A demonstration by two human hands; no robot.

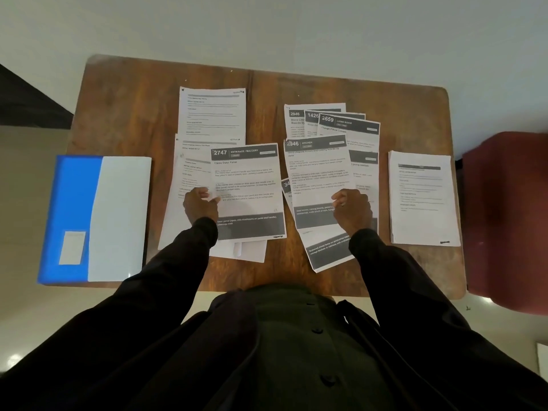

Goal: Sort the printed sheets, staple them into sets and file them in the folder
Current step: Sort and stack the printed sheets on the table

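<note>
The left hand (199,203) is being held at the left edge of a white printed sheet headed 2747 (247,179). Its fingers are curled and the edge is being pinched between thumb and fingers. The right hand (353,207) is being rested, fingers curled, on the lower right part of a white printed sheet headed 2946 KITCHEN (318,170); whether that sheet is being gripped or only pressed cannot be told. Both forearms are being covered by black sleeves (178,256).

The 2747 sheet is lying over a white text-only sheet (185,170) on its left and a plain white sheet (252,250) at its near edge. A second white text-only sheet (212,111) is lying farther back. The 2946 KITCHEN sheet is lying on a loose fan of white sheets with dark header bands (350,126), which is being spread behind, beside and in front of it.

All the papers are being carried by a brown wooden table (133,108). A blue and white plastic folder (98,215) is lying closed at the table's left end, well apart from the hands. A squared stack of white printed sheets (424,200) is lying at the right end, just beside the fan. A dark red upholstered seat (507,203) is standing beyond the table's right edge.
</note>
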